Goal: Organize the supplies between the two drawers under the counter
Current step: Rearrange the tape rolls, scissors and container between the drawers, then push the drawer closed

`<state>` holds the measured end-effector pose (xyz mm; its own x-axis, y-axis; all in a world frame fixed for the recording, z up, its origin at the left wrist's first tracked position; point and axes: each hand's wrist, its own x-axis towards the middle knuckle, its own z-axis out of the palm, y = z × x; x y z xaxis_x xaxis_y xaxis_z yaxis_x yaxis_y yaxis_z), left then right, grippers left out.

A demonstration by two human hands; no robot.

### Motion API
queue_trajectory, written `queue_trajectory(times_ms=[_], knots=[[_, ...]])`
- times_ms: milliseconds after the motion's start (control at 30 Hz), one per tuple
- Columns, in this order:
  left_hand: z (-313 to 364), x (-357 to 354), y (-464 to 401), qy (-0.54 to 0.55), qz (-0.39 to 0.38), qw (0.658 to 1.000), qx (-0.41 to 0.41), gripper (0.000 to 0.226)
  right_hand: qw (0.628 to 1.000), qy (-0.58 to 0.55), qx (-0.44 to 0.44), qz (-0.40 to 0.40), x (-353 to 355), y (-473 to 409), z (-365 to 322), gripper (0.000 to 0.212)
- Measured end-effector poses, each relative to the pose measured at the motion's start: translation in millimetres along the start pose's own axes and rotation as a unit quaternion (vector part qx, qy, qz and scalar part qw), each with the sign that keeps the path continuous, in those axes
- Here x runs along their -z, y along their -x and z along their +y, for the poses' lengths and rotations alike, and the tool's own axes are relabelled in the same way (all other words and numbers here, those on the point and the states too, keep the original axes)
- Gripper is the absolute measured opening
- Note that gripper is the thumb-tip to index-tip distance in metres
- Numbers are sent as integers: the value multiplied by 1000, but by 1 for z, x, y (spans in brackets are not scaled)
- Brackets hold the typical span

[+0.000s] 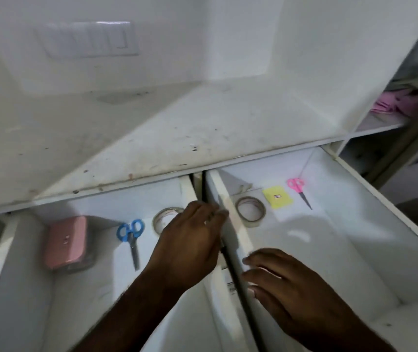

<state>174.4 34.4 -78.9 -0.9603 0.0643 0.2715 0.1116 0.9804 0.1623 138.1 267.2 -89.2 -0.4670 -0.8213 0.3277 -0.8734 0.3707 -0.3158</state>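
Two drawers stand pulled out beneath the white worktop (pixel 203 128). The left hand (pixel 190 240) reaches forward over the left drawer (pixel 81 288), fingers extended and loosely spread, their tips at the divider wall between the drawers; it holds nothing. A roll of clear tape (pixel 163 219) lies just beyond and partly under this hand. To the hand's left lie blue-handled scissors (pixel 130 237), and farther left a pink case (pixel 67 242).

The right hand (pixel 294 290) hovers open over the near inner edge of the right drawer (pixel 355 250), fingers relaxed and pointing left, gripping nothing. Ahead of this hand, toward the back of the drawer, lie a second tape roll (pixel 250 209), a yellow sticky-note pad (pixel 277 197) and pink-handled scissors (pixel 298 190).

Judged step: sorting is under way, with both hands between grasps. Each drawer holds one tape roll and one pair of scissors, so like items remain split. The next move probably calls for the left hand to curl round the tape roll beneath it, lift it clear of the divider, and carry it across to its counterpart.
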Motion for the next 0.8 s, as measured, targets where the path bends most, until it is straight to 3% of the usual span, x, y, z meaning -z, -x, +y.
queue_trajectory(times_ms=[200, 367, 533, 800], knots=[[-4, -28, -89, -111, -9, 992, 64, 64, 986, 17, -148, 78, 41, 53, 25, 23], [-21, -52, -127, -150, 2, 976, 155, 70, 969, 51, -199, 134, 50, 85, 55, 23], [-26, -56, -125, -114, 38, 982, 145, 63, 972, 37, -171, 156, 46, 81, 65, 4], [-30, -53, -121, 5, 105, 986, 132, 51, 983, 28, -104, 150, 37, 41, 88, 12]])
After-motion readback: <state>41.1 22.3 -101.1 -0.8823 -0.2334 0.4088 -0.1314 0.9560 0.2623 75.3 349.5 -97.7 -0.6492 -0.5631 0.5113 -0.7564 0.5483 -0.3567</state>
